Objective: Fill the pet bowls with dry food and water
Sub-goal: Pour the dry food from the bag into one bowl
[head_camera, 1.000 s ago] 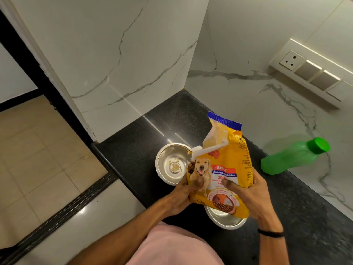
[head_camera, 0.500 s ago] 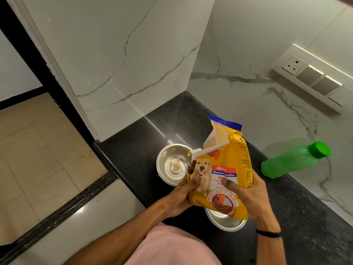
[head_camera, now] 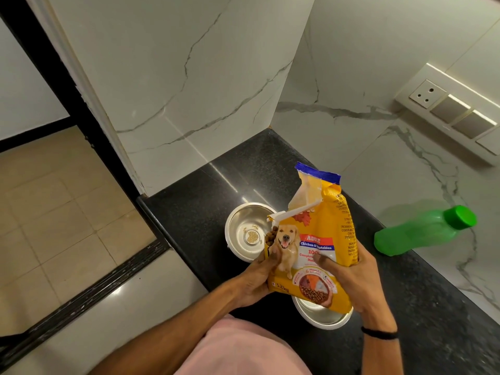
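Note:
A yellow dog food bag point(head_camera: 322, 231) with a blue top edge and a white clip across its folded neck stands upright between my hands. My left hand point(head_camera: 257, 277) grips its lower left corner, thumb on the front. My right hand point(head_camera: 349, 277) grips its right side, thumb on the front. One steel bowl point(head_camera: 244, 231) sits behind the bag to the left, holding nothing. A second steel bowl point(head_camera: 322, 318) lies under the bag, mostly hidden. A green water bottle point(head_camera: 422, 231) with its cap on lies on its side to the right.
The black granite counter point(head_camera: 205, 196) ends in a corner of white marble walls. Its left edge drops to a tiled floor point(head_camera: 54, 207). A switch panel point(head_camera: 449, 112) is on the right wall. My pink garment point(head_camera: 243, 350) fills the bottom.
The view has shifted slightly. Both hands keep the same hold on the bag, which stays upright over the near bowl.

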